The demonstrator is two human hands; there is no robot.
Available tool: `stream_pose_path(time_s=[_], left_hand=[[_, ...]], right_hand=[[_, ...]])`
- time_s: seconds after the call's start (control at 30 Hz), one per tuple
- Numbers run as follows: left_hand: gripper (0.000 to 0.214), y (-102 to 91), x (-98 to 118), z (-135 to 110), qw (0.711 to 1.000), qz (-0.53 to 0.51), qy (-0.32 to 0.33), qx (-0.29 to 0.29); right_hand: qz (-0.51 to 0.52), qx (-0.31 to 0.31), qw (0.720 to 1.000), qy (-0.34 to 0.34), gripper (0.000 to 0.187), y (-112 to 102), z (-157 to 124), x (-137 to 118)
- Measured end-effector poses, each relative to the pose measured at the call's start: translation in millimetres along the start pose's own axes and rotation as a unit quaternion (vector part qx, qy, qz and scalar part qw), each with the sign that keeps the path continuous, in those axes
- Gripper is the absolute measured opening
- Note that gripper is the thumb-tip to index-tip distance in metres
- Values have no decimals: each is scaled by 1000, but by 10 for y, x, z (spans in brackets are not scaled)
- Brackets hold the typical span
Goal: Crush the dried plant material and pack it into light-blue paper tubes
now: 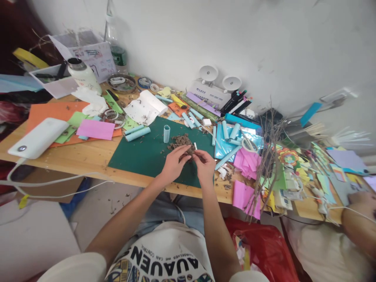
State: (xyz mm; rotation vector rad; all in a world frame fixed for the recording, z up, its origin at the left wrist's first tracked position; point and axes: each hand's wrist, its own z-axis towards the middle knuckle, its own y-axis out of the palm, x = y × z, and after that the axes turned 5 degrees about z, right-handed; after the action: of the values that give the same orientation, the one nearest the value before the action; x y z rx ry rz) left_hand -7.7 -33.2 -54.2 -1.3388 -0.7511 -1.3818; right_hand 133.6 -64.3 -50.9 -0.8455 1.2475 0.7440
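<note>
A loose pile of brown crumbly material, like soil or dried plant bits, lies on the dark green mat. My left hand is at the pile's near side, thumb and fingers bent together over the crumbs. Close beside it, my right hand pinches at the same spot. Some of the brown material shows between the fingertips, though the fingers partly hide it. A small white stick pokes up by my right fingertips. Left of the pile stands a light blue paper tube, upright, touched by neither hand.
More blue tubes lie on the mat's left part. At right are pink crepe paper, bundled twigs and a white tape roll. A power bank and open bottle stand left. Another person's arm rests far right.
</note>
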Motion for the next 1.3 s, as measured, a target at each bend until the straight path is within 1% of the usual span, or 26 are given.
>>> stream_pose_path(time_s=[0.07, 0.13, 0.23, 0.37, 0.43, 0.5, 0.57, 0.67, 0.77, 0.83, 0.9, 0.93, 1.0, 1.07, 1.1, 1.13, 1.2, 1.23, 1.3], left_hand=[[27, 80, -33, 73, 998, -39, -38, 22], [18, 114, -54, 133, 994, -64, -76, 46], [9, 125, -87, 186, 987, -101, -108, 56], [10, 125, -159, 212, 985, -102, -114, 82], [14, 122, -187, 216, 983, -104, -130, 82], [16, 121, -199, 217, 981, -113, -141, 67], [16, 121, -195, 214, 983, -122, -124, 57], [15, 118, -174, 203, 985, -137, -89, 55], [18, 114, -145, 186, 981, -144, -119, 48], [16, 117, -128, 176, 981, -124, -138, 56], [13, 131, -121, 172, 982, -101, -142, 67], [13, 142, -123, 171, 981, -106, -149, 70], [16, 166, -137, 170, 968, -160, -177, 73], [21, 181, -155, 166, 950, -222, -204, 78], [23, 181, -161, 162, 946, -234, -208, 81], [23, 175, -162, 157, 949, -228, -202, 82], [20, 149, -150, 149, 966, -173, -176, 79], [18, 133, -138, 148, 974, -136, -162, 75], [14, 102, -114, 152, 985, -72, -139, 68]], right_hand=[[14, 0, 1000, -3, 22, 19, -13, -8], [17, 3, 1000, 3, 22, 47, -24, -3], [3, 18, 1000, 8, 22, 89, -22, 35], [1, 40, 999, -5, 21, 92, 16, 101], [10, 29, 1000, -5, 22, 70, 33, 108], [9, 0, 1000, -7, 23, 46, 37, 93], [-3, -24, 1000, -19, 21, 26, 30, 68], [-9, -37, 998, -41, 22, 16, 9, 50], [32, -52, 998, -16, 26, 32, -12, 71], [63, -44, 997, 20, 29, 49, -23, 82], [53, -32, 997, 34, 30, 56, -29, 69], [26, -32, 999, 23, 29, 54, -30, 52], [-51, -45, 997, -32, 24, 42, -32, 3], [-116, -51, 988, -92, 20, 29, -34, -44], [-132, -50, 984, -112, 20, 27, -37, -58], [-137, -46, 982, -122, 20, 29, -41, -64], [-121, -36, 986, -111, 19, 45, -50, -47], [-104, -31, 990, -92, 18, 59, -55, -26], [-48, -18, 998, -33, 18, 98, -60, 32]])
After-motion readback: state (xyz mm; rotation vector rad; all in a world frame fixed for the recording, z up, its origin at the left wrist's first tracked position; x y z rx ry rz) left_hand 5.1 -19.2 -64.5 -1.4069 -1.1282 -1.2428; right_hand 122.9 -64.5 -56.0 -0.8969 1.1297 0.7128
